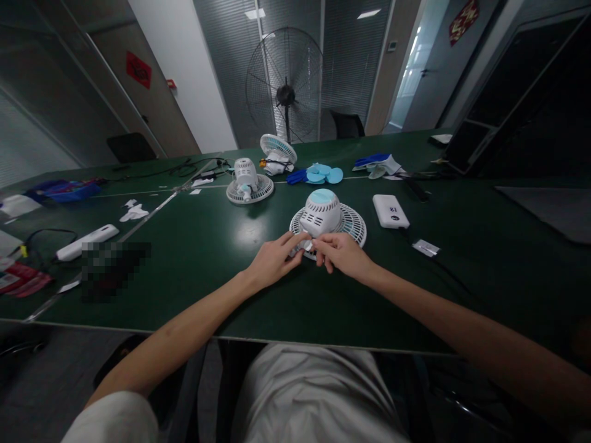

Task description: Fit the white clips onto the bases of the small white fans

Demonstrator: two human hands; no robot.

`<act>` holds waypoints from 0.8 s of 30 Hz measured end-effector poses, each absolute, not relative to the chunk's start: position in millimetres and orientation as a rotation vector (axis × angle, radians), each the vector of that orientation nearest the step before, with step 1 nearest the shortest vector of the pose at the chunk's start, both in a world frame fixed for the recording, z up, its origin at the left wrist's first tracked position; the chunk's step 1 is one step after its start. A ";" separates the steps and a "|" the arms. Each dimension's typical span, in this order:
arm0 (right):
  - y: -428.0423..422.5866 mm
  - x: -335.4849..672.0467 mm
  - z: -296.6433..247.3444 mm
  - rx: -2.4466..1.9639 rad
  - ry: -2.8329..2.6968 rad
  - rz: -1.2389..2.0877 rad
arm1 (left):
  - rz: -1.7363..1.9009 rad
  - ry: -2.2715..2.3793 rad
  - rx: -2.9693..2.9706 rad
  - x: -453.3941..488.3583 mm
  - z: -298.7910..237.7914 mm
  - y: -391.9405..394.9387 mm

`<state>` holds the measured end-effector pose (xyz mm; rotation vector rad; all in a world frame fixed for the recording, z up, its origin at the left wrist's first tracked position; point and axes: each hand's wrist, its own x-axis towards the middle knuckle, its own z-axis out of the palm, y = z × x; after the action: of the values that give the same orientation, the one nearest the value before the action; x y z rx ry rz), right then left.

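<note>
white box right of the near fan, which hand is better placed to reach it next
Right hand, likely: it is nearer the white box; the left hand sits farther off. Both are at the fan.

passage: tabletop (207, 237) left of near fan (322, 215) | obstacle: white device (390, 211) right

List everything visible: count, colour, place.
Long table: 1, green, foreground
Small plastic fans: 3, white and light blue, table centre
Large wire fan: 1, black, behind table
Boxy device: 1, white, table right
Long device: 1, white, table left
Fabric bundles: 2, blue and white, table back
Round pieces: several, light blue, table back
Shallow basket: 1, blue, far left
Plastic packet: 1, red, left edge
Paper decorations: 2, red, doors
Chairs: 2, black, beyond table
Cables: several, black, table
Hands: 2, at nearest fan
</note>
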<state>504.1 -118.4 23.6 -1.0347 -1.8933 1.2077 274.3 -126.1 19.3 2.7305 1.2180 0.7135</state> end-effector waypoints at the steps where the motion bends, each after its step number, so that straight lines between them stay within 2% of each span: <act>1: -119.2 504.3 22.3 -1.040 -1.913 1.156 | 0.710 1.220 2.731 274.4 19.6 -126.0; 7: -123.0 512.7 17.2 -0.985 -2.221 0.216 | 0.695 1.210 2.720 274.1 20.3 -125.4; 11: -120.1 520.6 23.2 -0.866 -2.353 -0.134 | 0.701 1.206 2.727 273.5 19.0 -125.2; 18: -119.1 522.5 27.1 -0.844 -2.420 -0.217 | 0.688 1.206 2.721 274.7 21.3 -126.3; 24: -119.9 517.7 24.8 -0.881 -2.378 -0.097 | 0.703 1.201 2.714 274.3 21.3 -126.1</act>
<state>517.7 -119.9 24.8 -0.8811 -2.3778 -0.0970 274.3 -126.1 21.3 2.7145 1.2011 0.7028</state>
